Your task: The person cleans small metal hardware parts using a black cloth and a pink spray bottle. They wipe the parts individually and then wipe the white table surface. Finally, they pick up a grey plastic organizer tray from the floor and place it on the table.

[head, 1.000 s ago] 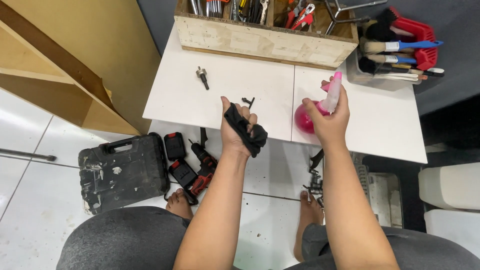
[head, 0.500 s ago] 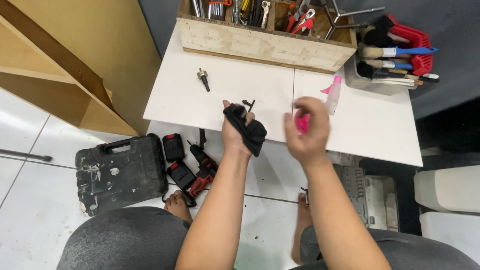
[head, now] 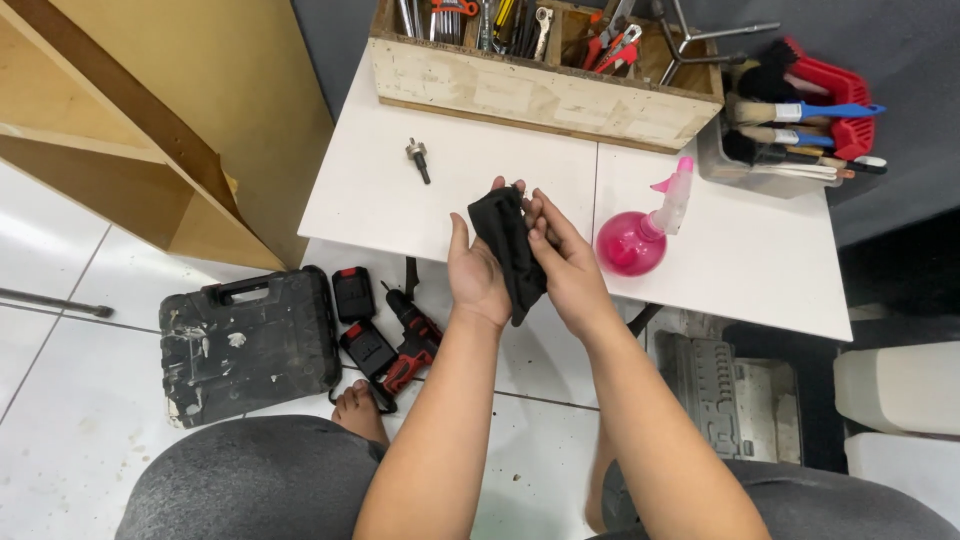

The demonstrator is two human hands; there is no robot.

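The right hand (head: 568, 268) has left the pink spray bottle (head: 632, 240) on the white table (head: 400, 200) and joined the left hand (head: 478, 272). Both pinch a black cloth (head: 510, 250) between them, above the table edge; it looks soft, light and limp, best gripped by a bunched fold.

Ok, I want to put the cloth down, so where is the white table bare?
The white table is bare left of the black cloth, below the hole-saw bit, and again right of the pink spray bottle toward the near corner. It is crowded along the far edge: the wooden tool crate and the brush tub.
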